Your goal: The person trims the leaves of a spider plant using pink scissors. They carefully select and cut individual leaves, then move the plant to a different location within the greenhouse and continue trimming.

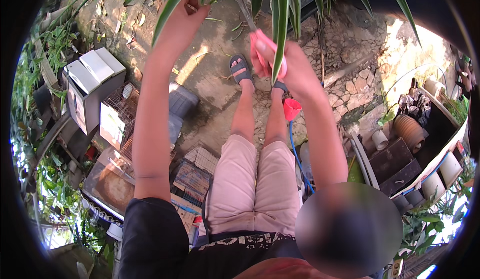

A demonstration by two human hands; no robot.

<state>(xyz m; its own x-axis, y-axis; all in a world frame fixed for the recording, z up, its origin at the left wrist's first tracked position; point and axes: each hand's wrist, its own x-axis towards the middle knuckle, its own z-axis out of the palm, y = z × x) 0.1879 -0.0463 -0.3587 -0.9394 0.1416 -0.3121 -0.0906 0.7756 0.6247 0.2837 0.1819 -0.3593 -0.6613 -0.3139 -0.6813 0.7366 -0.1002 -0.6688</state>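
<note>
Long green leaves with pale edges hang down from the top of the view. Among them, at the upper left, is my left hand, thumb and fingers pinched together. A small green leaf tip pokes out at the fingertips; one broad leaf partly covers this hand. My right hand grips the pink handles of a pair of scissors. Their metal blades point up and left, close to the leaves, and look slightly spread. A leaf hangs in front of the handles and hides part of them.
Cracked concrete ground lies below, with leaf scraps on it. At left stand a grey-white box, wire cages and a dark plastic bin. A red cup and blue hose are near my leg. Clay pots sit at right.
</note>
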